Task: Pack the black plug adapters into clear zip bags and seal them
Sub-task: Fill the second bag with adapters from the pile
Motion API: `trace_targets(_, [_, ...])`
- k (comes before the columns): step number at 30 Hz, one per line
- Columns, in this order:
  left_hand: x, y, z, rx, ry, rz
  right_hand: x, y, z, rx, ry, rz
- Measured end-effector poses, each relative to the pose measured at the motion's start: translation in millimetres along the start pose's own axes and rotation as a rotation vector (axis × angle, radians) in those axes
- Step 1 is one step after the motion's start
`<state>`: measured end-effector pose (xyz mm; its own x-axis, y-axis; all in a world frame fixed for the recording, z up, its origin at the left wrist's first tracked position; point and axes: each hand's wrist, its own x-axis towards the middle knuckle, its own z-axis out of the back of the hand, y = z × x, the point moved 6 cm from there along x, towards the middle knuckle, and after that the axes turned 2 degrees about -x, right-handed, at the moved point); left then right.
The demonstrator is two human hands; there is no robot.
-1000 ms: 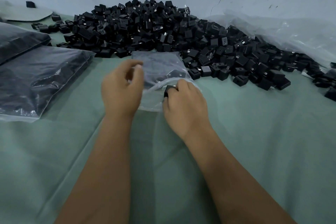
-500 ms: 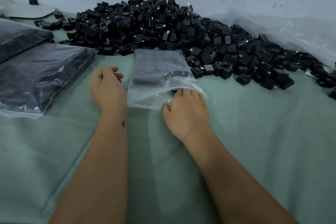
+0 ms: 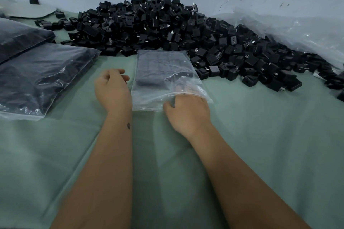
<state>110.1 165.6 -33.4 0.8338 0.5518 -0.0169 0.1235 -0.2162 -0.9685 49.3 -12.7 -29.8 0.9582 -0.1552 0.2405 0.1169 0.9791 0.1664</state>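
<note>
Insp. note, head view. Clear zip bag [image 3: 163, 72] lies flat on green-covered surface [image 3: 260, 135], mouth toward the person, far end touching the pile of loose black plug adapters [image 3: 186, 29]. Bag is partly filled: dark adapters stacked in the far half, near half slack and see-through.

Right hand [image 3: 186, 111] sits at the bag mouth w/ fingers pushed inside under the film; fingers look roughly straight. Whether they have hold of an adapter in there: cannot tell, film blurs it. Left hand [image 3: 112, 89] rests on the surface just beside the bag's left edge, fingers loosely curled, holding nothing, not touching the bag as far as seen.

Progress, judged: two filled bags [image 3: 41, 76] lie at left, one overlapping the other, appear done; seal strips not legible. Current bag is mid-fill, mouth unsealed. Pile remains large, spread across the back of the surface to the right, so most of the job is left. A large crumpled clear plastic sheet [image 3: 297, 31] lies behind the pile at right.

Remaining for this bag, est.: finish loading, withdraw right hand, press the zip closed.
</note>
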Motion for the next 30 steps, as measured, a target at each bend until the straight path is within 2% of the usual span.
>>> trace_targets(6, [-1.3, 0.0, 0.6, 0.033, 0.009, -0.016, 18.5, -3.8, -2.7, 0.039, -0.041, 0.05])
trace_targets(9, [-4.8, -2.8, -0.7, 0.134, 0.039, -0.068, 24.3, -6.4, -6.4, 0.064, -0.021, 0.038])
trace_targets(12, [-8.8, -5.4, -4.8, 0.278, 0.112, -0.139, 18.5, -7.2, -6.7, -0.035, -0.054, 0.067])
trace_targets(15, [-16.0, -12.3, -14.9, 0.568, 0.226, -0.309, 6.9, 0.4, 18.8, -0.034, -0.261, 0.212])
trace_targets(18, [-26.4, -14.5, -32.1, 0.798, 0.444, -0.47, -14.4, 5.8, 59.7, 0.093, -0.721, 0.45])
trace_targets(19, [-29.5, -14.2, -36.7, 0.871, 0.501, -0.519, -16.9, 0.5, 67.9, 0.163, -0.818, 0.461])
trace_targets(21, [-35.3, -14.0, -43.2, 0.97, 0.557, -0.601, -8.6, -25.2, 76.9, 0.431, -0.867, 0.271])
trace_targets(24, [-51.8, -17.5, -53.4, 0.895, 0.639, -0.704, 22.5, -82.2, 66.6, 1.088, -0.711, -0.214])
trace_targets(25, [-59.4, -17.8, -58.1, 0.845, 0.701, -0.73, 33.5, -94.7, 61.6, 1.157, -0.633, -0.299])
trace_targets(27, [-72.2, -14.0, -66.1, 0.811, 0.851, -0.75, 53.3, -107.2, 50.5, 1.07, -0.412, -0.326])
trace_targets(30, [-80.5, -1.4, -72.1, 0.941, 0.992, -0.737, 62.9, -106.1, 23.5, 1.016, -0.084, -0.289])
